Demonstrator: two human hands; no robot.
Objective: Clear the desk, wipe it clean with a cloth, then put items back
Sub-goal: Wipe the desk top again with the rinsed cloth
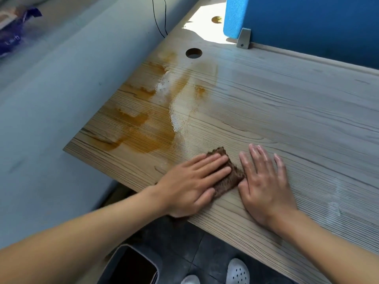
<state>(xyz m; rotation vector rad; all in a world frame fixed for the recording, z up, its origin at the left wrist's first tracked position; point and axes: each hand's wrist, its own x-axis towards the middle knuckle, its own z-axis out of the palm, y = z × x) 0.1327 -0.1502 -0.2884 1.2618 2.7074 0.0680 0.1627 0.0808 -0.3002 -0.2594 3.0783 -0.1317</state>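
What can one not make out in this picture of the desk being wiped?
Head view: the full shape of the cloth, mostly covered by the left hand.
Head view: the right end of the desk, cut off by the frame edge; its far side, behind the partition.
Head view: the object at top left, too blurred to name.
Head view: the inside of the bin, dark and cut off by the bottom edge.

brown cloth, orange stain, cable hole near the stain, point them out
brown cloth (228,183), head view, exposed fabric middle
orange stain (147,140), head view, its widest patch
cable hole (193,53), head view, dark centre
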